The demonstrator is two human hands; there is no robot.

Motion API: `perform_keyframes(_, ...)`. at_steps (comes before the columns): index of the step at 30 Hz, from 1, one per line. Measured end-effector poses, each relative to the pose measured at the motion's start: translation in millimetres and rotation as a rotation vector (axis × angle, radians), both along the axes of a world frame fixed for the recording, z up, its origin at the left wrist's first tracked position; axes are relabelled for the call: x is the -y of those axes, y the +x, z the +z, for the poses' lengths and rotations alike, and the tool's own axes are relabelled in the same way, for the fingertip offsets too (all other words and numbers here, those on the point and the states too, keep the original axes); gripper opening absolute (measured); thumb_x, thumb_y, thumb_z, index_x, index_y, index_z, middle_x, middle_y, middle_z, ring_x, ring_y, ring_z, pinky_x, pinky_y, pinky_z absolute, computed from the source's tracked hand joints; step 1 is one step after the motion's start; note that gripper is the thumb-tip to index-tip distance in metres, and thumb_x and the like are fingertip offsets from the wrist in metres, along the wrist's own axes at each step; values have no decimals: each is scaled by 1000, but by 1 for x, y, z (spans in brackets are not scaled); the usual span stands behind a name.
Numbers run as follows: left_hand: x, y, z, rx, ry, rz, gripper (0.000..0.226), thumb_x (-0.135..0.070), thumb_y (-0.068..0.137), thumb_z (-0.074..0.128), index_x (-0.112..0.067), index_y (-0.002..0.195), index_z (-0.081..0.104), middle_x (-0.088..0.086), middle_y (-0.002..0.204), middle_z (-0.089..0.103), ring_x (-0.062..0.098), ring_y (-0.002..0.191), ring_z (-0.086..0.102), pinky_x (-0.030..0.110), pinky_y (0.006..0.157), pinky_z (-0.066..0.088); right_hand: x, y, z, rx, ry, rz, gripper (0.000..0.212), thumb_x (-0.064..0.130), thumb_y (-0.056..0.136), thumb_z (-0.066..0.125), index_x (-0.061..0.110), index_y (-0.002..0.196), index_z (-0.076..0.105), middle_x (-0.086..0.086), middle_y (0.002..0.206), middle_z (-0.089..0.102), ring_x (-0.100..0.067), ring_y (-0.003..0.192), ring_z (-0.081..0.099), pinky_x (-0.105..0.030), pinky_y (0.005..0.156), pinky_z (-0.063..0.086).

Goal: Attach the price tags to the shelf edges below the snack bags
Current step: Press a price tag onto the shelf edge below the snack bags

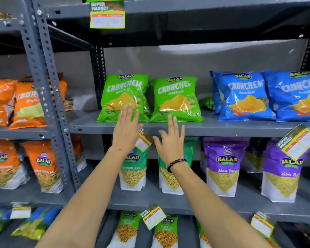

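Two bare forearms reach up from the bottom of the view toward a grey metal shelf unit. The left hand point(126, 129) is raised flat with its fingers point(128, 111) straight and close together, the tips overlapping the lower part of the left green snack bag point(124, 97). The right hand point(170, 140), with a dark bead bracelet point(176, 162) at the wrist, has its fingers point(174, 125) spread and the thumb out to the side; it holds nothing.

Between the two hands a price tag point(143, 141) hangs tilted at the shelf edge point(222, 130), below the green bags and just beside the left hand's thumb side. Whether the left hand touches it cannot be told.

A second green snack bag point(176, 100) stands right of the first, and two blue snack bags point(268, 96) stand further right on the same shelf. Another price tag point(298, 142) hangs crooked below the blue bags. A straight tag point(107, 15) sits on the shelf edge above. Two more tilted tags point(153, 216) point(262, 224) hang on the lower shelf edge. Orange bags point(25, 102) fill the neighbouring unit to the left, and purple pouches point(223, 163) stand below the blue bags.
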State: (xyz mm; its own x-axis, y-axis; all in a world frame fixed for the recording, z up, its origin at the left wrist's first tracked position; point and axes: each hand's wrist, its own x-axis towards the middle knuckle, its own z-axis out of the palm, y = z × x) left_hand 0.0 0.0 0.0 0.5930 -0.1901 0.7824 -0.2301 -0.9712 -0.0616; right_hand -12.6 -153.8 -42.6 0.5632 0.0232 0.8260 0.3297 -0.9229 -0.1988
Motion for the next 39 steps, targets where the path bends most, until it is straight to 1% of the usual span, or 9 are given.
perform_keyframes(3, -18, 5, -8, -57, 46, -10, 43, -17, 91, 60, 0, 129, 48, 27, 150, 27, 42, 140, 22, 51, 114, 25, -18, 5, -13, -114, -8, -35, 21, 23, 73, 78, 4, 79, 70, -26, 145, 36, -41, 134, 31, -68, 103, 25)
perform_keyframes(10, -22, 12, -3, -101, -75, -123, 34, -15, 86, 66, 0, 115, 58, 23, 147, 35, 36, 141, 24, 44, 117, 17, -33, 27, -16, -198, 102, -64, 21, 22, 85, 69, 3, 95, 66, -22, 154, 16, -33, 143, 7, -56, 114, 3)
perform_keyframes(14, -20, 12, 0, -94, -174, -220, 14, -12, 84, 66, 0, 84, 59, 23, 134, 52, 37, 137, 32, 42, 116, 20, -27, 32, -10, -189, 140, -35, 16, 21, 86, 67, 6, 87, 69, -19, 152, 24, -31, 143, 8, -52, 115, -4)
perform_keyframes(17, -24, 8, -9, -158, -244, -299, 12, -7, 90, 59, 1, 82, 55, 21, 135, 52, 35, 138, 31, 43, 116, 20, -20, 29, -5, -185, 104, 29, 14, 16, 86, 67, 4, 81, 70, -19, 147, 36, -32, 141, 16, -51, 115, -4)
perform_keyframes(23, -31, 10, -31, -282, -441, -344, 14, -4, 88, 60, -3, 77, 50, 16, 125, 55, 32, 132, 37, 46, 112, 25, -1, 31, 16, -204, 22, 105, 10, 13, 83, 70, 7, 75, 70, -15, 123, 60, -30, 120, 47, -42, 112, 18)
perform_keyframes(28, -19, 16, -30, -172, -493, -234, 12, -12, 88, 61, -7, 80, 54, 9, 94, 56, 28, 98, 49, 45, 86, 46, 2, 26, 36, -273, 91, 134, 14, 14, 84, 71, 3, 75, 72, -12, 108, 66, -30, 101, 54, -36, 85, 43)
perform_keyframes(31, -18, 19, -20, -149, -489, -181, 13, -19, 91, 57, -12, 81, 51, 1, 83, 50, 23, 89, 48, 35, 66, 40, 0, 26, 43, -289, 183, 159, 17, 12, 86, 68, 5, 71, 70, 0, 75, 64, -18, 69, 54, -30, 61, 49)
perform_keyframes(33, -19, 22, -16, -141, -482, -163, 13, -20, 91, 55, -13, 82, 51, 0, 82, 50, 22, 88, 48, 32, 64, 34, -2, 30, 47, -308, 229, 152, 18, 12, 86, 68, 9, 69, 70, 1, 66, 59, -11, 55, 47, -23, 48, 38)
perform_keyframes(39, -18, 25, -16, -124, -479, -114, 12, -21, 88, 59, -11, 87, 52, 6, 90, 58, 27, 92, 53, 32, 63, 36, -4, 38, 49, -325, 283, 173, 11, 16, 81, 73, 10, 77, 65, -1, 73, 60, -20, 71, 54, -27, 59, 43)
